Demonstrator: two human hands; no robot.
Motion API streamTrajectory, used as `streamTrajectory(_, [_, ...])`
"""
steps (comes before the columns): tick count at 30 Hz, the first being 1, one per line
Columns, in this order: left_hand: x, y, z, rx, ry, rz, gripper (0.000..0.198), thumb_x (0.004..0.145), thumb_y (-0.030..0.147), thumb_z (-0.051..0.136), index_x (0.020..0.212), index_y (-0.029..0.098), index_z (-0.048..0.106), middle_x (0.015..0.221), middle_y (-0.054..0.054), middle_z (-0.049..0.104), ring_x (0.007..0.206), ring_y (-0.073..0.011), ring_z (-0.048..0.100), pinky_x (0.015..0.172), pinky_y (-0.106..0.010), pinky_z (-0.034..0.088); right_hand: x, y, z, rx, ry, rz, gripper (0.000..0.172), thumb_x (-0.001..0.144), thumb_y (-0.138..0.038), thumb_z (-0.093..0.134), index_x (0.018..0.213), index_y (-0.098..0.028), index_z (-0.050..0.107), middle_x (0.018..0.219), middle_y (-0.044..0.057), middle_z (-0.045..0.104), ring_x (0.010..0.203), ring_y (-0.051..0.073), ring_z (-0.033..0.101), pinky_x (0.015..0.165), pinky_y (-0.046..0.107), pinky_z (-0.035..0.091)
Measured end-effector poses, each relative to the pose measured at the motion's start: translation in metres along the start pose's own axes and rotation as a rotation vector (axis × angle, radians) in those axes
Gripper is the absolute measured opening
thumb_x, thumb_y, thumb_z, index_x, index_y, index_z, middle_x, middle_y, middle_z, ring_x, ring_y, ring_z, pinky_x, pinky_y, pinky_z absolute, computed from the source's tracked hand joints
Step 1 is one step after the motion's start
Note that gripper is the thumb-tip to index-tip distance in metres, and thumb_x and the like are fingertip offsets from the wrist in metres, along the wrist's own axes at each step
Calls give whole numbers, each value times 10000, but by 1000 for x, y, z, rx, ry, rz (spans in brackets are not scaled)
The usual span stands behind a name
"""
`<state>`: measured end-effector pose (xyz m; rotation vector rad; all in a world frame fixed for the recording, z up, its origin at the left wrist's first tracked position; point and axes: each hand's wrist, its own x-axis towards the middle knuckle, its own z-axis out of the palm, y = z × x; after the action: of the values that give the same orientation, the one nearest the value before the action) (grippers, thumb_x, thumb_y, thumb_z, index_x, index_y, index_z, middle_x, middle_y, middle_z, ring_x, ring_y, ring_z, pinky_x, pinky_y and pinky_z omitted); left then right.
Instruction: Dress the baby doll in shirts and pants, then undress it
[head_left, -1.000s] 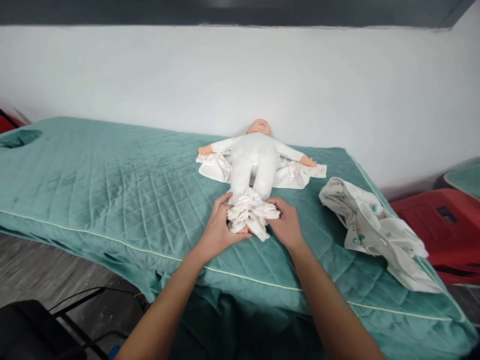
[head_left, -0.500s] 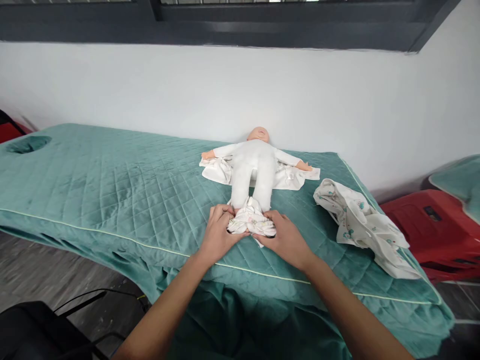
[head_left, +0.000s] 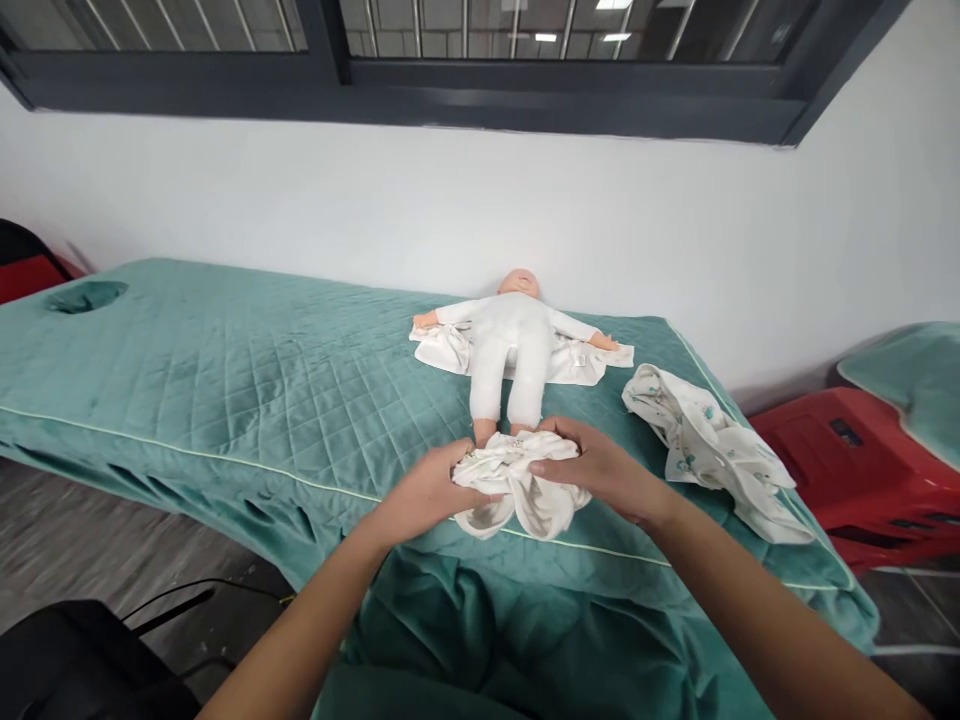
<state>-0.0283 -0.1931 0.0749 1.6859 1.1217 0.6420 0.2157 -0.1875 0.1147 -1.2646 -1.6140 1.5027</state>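
Note:
A baby doll [head_left: 508, 345] in white lies on its back on the green quilted bed [head_left: 225, 380], head toward the wall, arms spread over an open white garment [head_left: 442, 350]. Its bare lower legs show just above a bunched white printed garment [head_left: 517, 480]. My left hand [head_left: 424, 490] grips the left side of that bundle. My right hand [head_left: 600, 465] grips its right side. Both hands are closed on the cloth at the doll's feet, near the bed's front edge.
A second crumpled printed cloth [head_left: 712, 450] lies on the bed's right end. A red stool [head_left: 847, 470] stands right of the bed. A face hole [head_left: 84, 296] is at the bed's far left. A black object [head_left: 75, 660] and a cable sit on the floor.
The bunched garment has slid down off the doll's legs toward the front edge, baring the lower legs. Both hands came back with it. The camera tilted up, showing the window.

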Motion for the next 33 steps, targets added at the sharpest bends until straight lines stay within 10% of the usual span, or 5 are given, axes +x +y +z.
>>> streamTrajectory(10, [-25, 90, -75, 310, -436, 103, 409, 729, 456, 813, 1076, 269, 708, 1010, 13, 727, 823, -195, 650, 651, -243, 461, 1, -85, -39, -155, -287, -118, 422, 841, -604, 700, 987, -208, 713, 906, 30, 702, 787, 177, 634, 716, 296, 487])
streamTrajectory(21, [1, 200, -117, 646, 148, 379, 117, 799, 310, 642, 816, 194, 640, 789, -4, 668, 702, -168, 598, 584, -250, 372, -9, -212, -54, -1050, -64, -373, 396, 822, -624, 695, 727, -240, 691, 635, -20, 578, 572, 137, 470, 567, 297, 318])
streamTrajectory(33, [7, 224, -128, 488, -16, 464, 38, 751, 226, 624, 770, 194, 623, 767, -4, 644, 733, -163, 618, 657, -272, 465, -14, -253, -49, -1081, 30, -482, 525, 760, -734, 703, 631, -230, 636, 567, -34, 471, 556, 110, 436, 532, 277, 307])
